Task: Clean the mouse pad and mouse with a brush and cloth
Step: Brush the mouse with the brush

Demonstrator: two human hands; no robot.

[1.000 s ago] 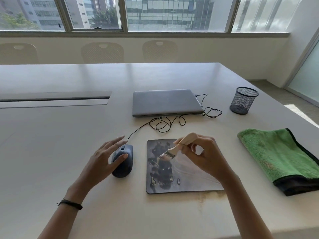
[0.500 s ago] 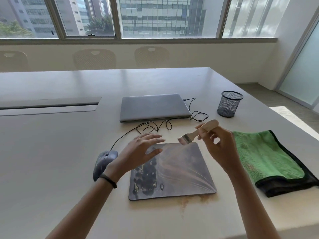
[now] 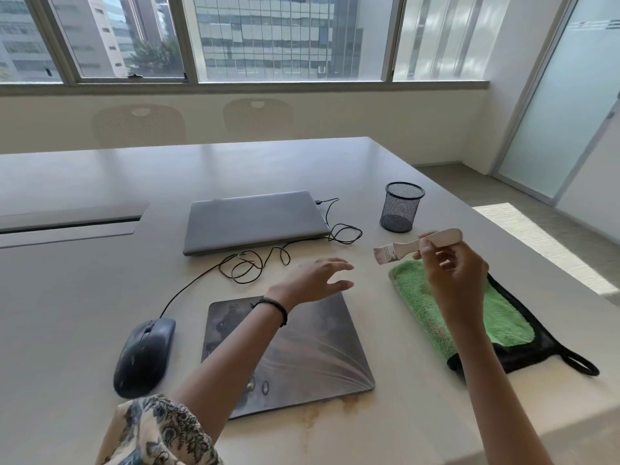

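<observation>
A dark printed mouse pad (image 3: 312,354) lies flat on the table in front of me. To its left sits a black wired mouse (image 3: 144,357), untouched. My right hand (image 3: 453,266) pinches the wooden handle of a small brush (image 3: 412,247), held in the air above the far end of a green cloth (image 3: 422,297) with a black edge. The bristles point left. My left hand (image 3: 315,280) hovers with fingers spread above the pad's far edge, reaching rightward and holding nothing.
A closed grey laptop (image 3: 255,221) lies behind the pad, its black cable (image 3: 255,263) coiled in front. A black mesh cup (image 3: 401,207) stands at the right rear. The table's right edge runs close beside the cloth. A brownish stain marks the table near the pad's front edge.
My left hand left the mouse and crossed rightward over the pad. My right hand carried the brush up and to the right, off the pad and over the cloth.
</observation>
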